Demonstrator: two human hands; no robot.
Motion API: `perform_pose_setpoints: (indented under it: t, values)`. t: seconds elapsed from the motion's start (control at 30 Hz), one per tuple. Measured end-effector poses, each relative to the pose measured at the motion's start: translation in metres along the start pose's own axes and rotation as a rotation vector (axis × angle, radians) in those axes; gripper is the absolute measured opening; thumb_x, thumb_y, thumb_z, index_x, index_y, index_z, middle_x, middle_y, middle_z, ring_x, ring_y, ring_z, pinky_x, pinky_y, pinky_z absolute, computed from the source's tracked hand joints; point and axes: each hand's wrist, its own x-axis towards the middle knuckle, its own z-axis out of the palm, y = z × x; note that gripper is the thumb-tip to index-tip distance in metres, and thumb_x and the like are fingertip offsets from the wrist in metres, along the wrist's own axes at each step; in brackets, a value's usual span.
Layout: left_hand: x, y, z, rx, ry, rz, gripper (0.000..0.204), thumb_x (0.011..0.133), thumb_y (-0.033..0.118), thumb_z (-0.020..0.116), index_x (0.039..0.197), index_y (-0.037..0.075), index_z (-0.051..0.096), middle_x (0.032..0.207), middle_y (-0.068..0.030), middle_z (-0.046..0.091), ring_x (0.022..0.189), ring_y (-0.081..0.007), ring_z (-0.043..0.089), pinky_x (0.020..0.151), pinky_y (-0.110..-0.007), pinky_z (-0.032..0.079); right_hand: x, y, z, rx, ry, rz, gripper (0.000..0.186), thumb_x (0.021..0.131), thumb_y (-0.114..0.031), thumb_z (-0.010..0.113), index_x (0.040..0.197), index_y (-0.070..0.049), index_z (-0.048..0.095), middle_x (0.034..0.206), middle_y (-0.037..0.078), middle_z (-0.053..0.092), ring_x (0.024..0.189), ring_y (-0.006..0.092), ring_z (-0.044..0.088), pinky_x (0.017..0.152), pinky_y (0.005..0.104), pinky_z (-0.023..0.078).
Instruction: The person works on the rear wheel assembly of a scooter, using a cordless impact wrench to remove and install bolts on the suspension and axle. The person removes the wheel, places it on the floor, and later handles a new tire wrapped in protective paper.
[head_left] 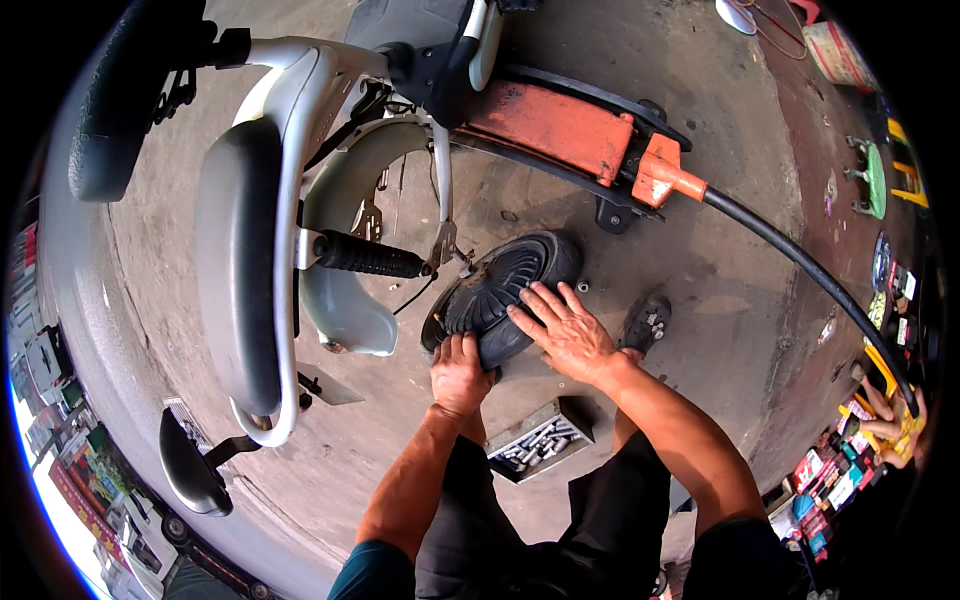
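Note:
A small black wheel (510, 285) with a ribbed hub face stands tilted on the ground before me, beside the bare swingarm end of a white scooter. My left hand (461, 374) is closed over the near left edge of its tyre, the fingers curled round the rubber. Flat against the tyre's right side lies my right hand (572, 335), its fingers spread. The scooter's black shock absorber (370, 255) hangs just left of the wheel, above a pale curved mudguard (360, 315). How the wheel meets the swingarm is partly hidden.
An orange floor jack (550, 125) stands beyond the wheel, its long black handle (810, 265) curving down the right. A metal tray of sockets (540, 443) lies between my legs. A black seat (240, 265) fills the left. A person in yellow (905, 430) sits far right.

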Motion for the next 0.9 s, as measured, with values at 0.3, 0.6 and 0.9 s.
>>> perform_pose_setpoints:
  t: [0.3, 0.6, 0.9]
  values:
    - [0.045, 0.062, -0.037, -0.099, 0.041, -0.318, 0.058, 0.051, 0.012, 0.081, 0.103, 0.002, 0.057, 0.095, -0.0144, 0.063, 0.089, -0.036, 0.063, 0.076, -0.044, 0.053, 0.078, 0.083, -0.059, 0.042, -0.157, -0.387, 0.036, 0.071, -0.006, 0.068, 0.105, -0.007, 0.056, 0.103, 0.009, 0.057, 0.104, 0.0268, 0.055, 0.096, 0.0401, 0.041]
    - [0.047, 0.048, -0.008, -0.263, 0.169, -0.483, 0.053, 0.064, 0.011, 0.071, 0.114, 0.004, 0.053, 0.102, -0.0178, 0.064, 0.095, -0.0403, 0.062, 0.081, -0.046, 0.052, 0.127, 0.08, -0.061, -0.122, -0.242, -0.65, 0.049, 0.057, -0.021, 0.084, 0.095, -0.008, 0.056, 0.095, 0.007, 0.058, 0.097, 0.0251, 0.059, 0.082, 0.0371, 0.049]
    - [-0.016, 0.018, 0.05, -0.382, 0.366, -0.364, 0.068, 0.057, 0.007, 0.076, 0.12, 0.003, 0.051, 0.112, -0.0192, 0.057, 0.102, -0.0411, 0.058, 0.088, -0.044, 0.049, 0.106, 0.051, -0.027, -0.018, -0.07, -0.893, 0.065, 0.054, -0.03, 0.086, 0.106, -0.005, 0.057, 0.1, 0.009, 0.059, 0.096, 0.0259, 0.06, 0.082, 0.0366, 0.048]
